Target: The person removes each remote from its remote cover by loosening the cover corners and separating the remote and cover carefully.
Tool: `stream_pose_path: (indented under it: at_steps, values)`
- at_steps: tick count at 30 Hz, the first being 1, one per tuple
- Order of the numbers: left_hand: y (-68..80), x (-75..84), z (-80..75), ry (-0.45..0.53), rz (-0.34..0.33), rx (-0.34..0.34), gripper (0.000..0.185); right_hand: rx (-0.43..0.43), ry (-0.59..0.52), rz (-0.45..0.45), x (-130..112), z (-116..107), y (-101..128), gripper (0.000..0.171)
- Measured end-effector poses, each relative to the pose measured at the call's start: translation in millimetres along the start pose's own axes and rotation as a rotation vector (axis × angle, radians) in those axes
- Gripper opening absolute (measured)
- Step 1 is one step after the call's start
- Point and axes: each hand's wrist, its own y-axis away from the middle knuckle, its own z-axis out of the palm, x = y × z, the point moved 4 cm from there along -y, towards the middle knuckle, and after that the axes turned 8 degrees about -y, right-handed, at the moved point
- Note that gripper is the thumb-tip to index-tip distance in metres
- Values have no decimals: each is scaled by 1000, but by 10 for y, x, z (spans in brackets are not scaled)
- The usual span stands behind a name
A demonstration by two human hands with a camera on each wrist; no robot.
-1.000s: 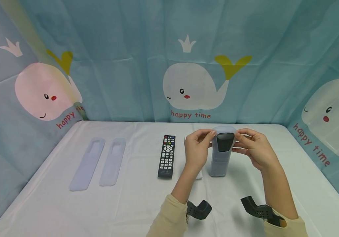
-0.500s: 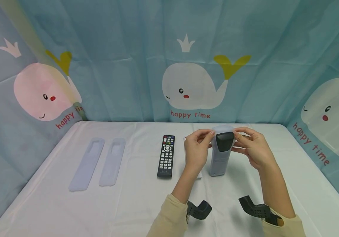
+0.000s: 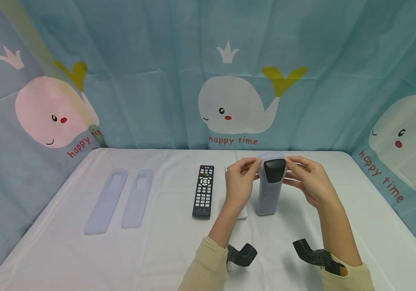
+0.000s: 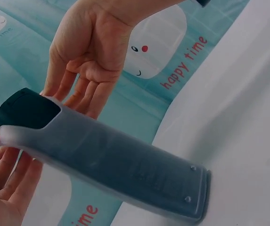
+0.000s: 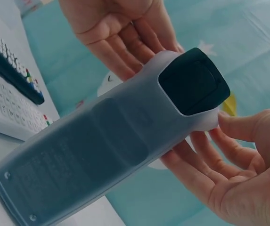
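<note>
A dark remote control (image 3: pixel 275 170) stands upright on its lower end inside a translucent silicone remote cover (image 3: pixel 269 198), its back towards me. The remote's black upper end shows through the cover's opening. My left hand (image 3: pixel 239 180) pinches the cover's rim on the left side between thumb and fingers. Opposite it, my right hand (image 3: pixel 311 178) pinches the right side of the rim. In the left wrist view the black end (image 4: pixel 26 109) juts past the cover's edge. The right wrist view shows the cover (image 5: pixel 87 155) lying snug along the remote's body.
Left of my hands lies a black remote control (image 3: pixel 203 192) with white buttons. A white remote control (image 5: pixel 17 106) lies beside it, partly hidden behind my left hand. Two flat translucent covers (image 3: pixel 106 202) rest farther left on the white-clothed table (image 3: pixel 171 250). A whale-print curtain (image 3: pixel 149 109) hangs behind.
The cover's top lip behind the remote has been drawn back and lower, and more of the black upper end shows. Both hands keep their pinch and have barely moved.
</note>
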Motion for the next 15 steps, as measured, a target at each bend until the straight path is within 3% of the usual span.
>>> stream_pose_path:
  at_steps: [8,15]
  values:
    - [-40,-14,-75,-35,-22,-197,28,-51,37,-5,-2,-17,13,36]
    - [-43,27,-100,-127,6,-257,25,-58,59,-19,-22,-18,30,38]
